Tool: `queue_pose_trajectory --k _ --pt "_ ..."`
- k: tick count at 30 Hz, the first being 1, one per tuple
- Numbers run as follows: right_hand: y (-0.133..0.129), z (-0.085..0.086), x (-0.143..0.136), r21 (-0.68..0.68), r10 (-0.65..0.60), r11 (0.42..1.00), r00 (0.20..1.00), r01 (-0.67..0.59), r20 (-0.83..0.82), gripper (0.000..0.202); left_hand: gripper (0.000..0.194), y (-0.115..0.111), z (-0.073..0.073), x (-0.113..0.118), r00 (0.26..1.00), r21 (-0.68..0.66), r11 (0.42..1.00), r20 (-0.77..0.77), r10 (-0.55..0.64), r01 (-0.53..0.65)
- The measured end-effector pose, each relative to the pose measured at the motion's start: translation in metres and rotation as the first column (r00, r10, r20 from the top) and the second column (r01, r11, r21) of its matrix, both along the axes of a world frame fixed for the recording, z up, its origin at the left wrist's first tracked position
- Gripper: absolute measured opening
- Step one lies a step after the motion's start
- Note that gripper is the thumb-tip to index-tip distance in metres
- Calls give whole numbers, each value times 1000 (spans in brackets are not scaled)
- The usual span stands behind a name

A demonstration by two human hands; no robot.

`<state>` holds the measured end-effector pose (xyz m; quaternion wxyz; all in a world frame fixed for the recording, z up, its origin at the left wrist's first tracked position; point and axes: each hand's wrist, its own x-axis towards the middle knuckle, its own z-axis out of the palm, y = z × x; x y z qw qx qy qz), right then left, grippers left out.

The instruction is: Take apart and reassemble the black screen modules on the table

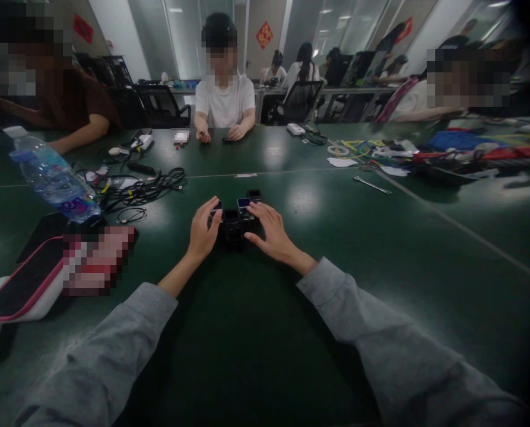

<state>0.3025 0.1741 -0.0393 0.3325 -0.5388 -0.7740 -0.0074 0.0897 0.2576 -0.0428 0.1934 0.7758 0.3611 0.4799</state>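
A cluster of small black box-shaped devices (232, 220), some with dark bluish glossy faces, sits on the green table in front of me. They look like small cameras, though their exact kind is hard to make out. My left hand (205, 230) curves around the cluster's left side, its thumb and fingertips at one device with a bluish face. From the right, my right hand (271, 231) holds the cluster, fingertips by another bluish face (244, 203) and thumb lower near the front. Another black device (254, 194) stands just behind. My fingers partly hide the cluster's sides.
At left are a tilted water bottle (55, 178), tangled black cables (158, 184), a red-edged case (24, 279) and a blurred red item (102, 261). A wrench (372, 185) and a wire pile (380, 148) lie right. A person (224, 101) sits opposite; others sit on both sides.
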Motion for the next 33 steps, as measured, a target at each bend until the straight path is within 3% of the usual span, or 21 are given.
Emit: queue_pose_trajectory --k 5,14,22,27,33 --pt "-5 3 -8 -37 87 996 966 -81 245 77 45 2 -2 0 1000 -7 1000 24 2 -2" --pt "-3 -3 -9 2 -7 1000 972 7 235 69 55 3 -3 0 998 -17 1000 -60 11 -12" --pt "-2 -2 -10 29 -12 1000 981 7 191 47 85 -6 2 3 927 179 978 -373 -32 106" --pt "-2 -4 -9 44 -9 999 983 1 185 49 71 -14 4 4 866 273 947 -500 -10 169" --pt "-4 -2 -10 13 -25 1000 983 23 179 49 60 -13 2 4 876 271 961 -474 86 53"
